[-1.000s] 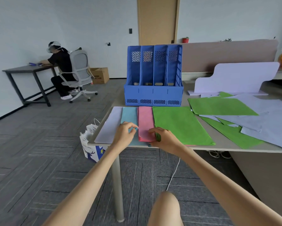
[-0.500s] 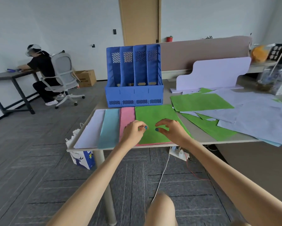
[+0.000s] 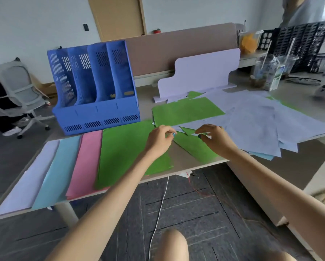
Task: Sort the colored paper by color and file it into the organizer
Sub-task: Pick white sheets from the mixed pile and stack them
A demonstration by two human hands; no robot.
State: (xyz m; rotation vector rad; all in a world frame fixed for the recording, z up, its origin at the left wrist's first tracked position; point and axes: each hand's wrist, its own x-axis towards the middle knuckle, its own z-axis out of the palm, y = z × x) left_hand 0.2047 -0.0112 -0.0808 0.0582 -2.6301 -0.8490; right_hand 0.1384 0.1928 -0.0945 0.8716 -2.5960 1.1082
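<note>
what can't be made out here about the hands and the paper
Head view only:
- Whether the left hand or right hand pinches a sheet: fingertips blurred.
- Slot floors of the organizer: hidden by its front wall.
- Colors under the lavender pile: covered, only edges show.

Bright, even daylight with soft, faint shadows; wide-angle bending curves the edges, and motion blur smears the right side and far background.
</note>
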